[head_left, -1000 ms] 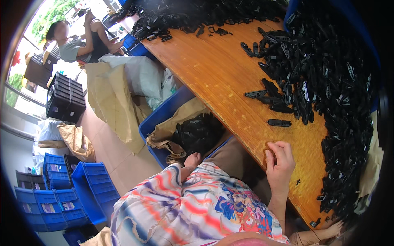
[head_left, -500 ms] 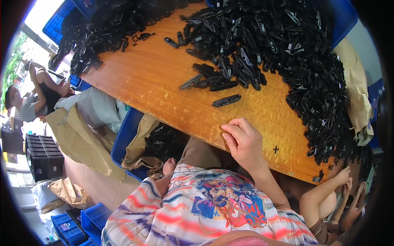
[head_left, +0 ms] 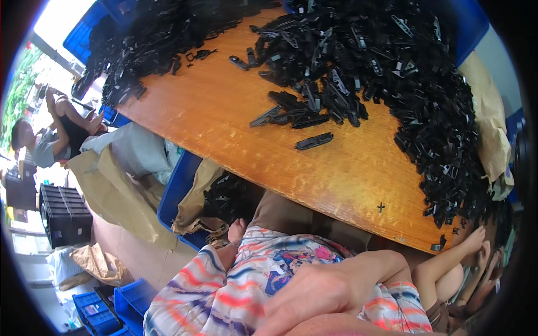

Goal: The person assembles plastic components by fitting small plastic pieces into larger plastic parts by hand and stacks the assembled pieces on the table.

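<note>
Right hand (head_left: 314, 291): blurred, close to camera, in front of the white shirt with red and blue wavy stripes (head_left: 196, 297). Fingers look bent, but can't tell if it's closed or holding anything. Left hand (head_left: 237, 230): low, by the brown trousers (head_left: 280, 211), fingers too small to read, grip can't be told. It's just beside a blue plastic bin (head_left: 175, 193) lined with crumpled brown paper (head_left: 196, 193), dark plastic parts (head_left: 227, 189) inside.

Next out: orange-brown wooden surface (head_left: 224, 129), worn along the near edge. Small black cross-shaped bit (head_left: 381, 207) near that edge. One long, narrow black plastic clip (head_left: 314, 141) lies alone mid-surface; loose cluster of similar clips (head_left: 294, 112) just beyond it, next to the big black clip heap (head_left: 437, 129) that runs down the right side. Second black heap (head_left: 145, 45) at far left of the surface. Single black piece (head_left: 439, 243) at the near right corner; another person's hand (head_left: 475, 239) near there.

Outer ring: blue tub (head_left: 471, 33) and brown paper sack (head_left: 485, 123) past the right heap. Left: pale sack (head_left: 134, 148), brown paper sheet (head_left: 117, 201), ribbed black crate (head_left: 64, 215), blue crates (head_left: 95, 313), seated co-worker (head_left: 47, 145).
</note>
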Available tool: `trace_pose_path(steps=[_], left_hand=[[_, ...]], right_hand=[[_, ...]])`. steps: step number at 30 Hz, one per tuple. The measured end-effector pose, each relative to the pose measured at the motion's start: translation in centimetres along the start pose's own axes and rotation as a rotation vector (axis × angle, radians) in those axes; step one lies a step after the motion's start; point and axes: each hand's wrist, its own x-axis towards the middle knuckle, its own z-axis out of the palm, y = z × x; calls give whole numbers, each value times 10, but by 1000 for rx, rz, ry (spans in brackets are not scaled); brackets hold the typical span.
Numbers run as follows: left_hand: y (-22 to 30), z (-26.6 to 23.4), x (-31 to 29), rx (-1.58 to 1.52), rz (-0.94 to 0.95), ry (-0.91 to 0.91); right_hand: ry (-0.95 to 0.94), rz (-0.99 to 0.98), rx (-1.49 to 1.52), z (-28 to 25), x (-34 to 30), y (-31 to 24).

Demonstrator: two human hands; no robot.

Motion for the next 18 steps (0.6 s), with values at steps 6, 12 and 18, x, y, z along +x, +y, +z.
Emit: trace_pose_path(steps=[6, 12, 18], left_hand=[[19, -10, -5, -8, 1, -10], [27, -16, -19, -33, -70, -11], [38, -24, -22, -25, -73, -28]], right_hand=[[-143, -29, 121, -3, -6, 13], [-113, -37, 92, -5, -16, 23], [-83, -89, 201, -13, -14, 16]])
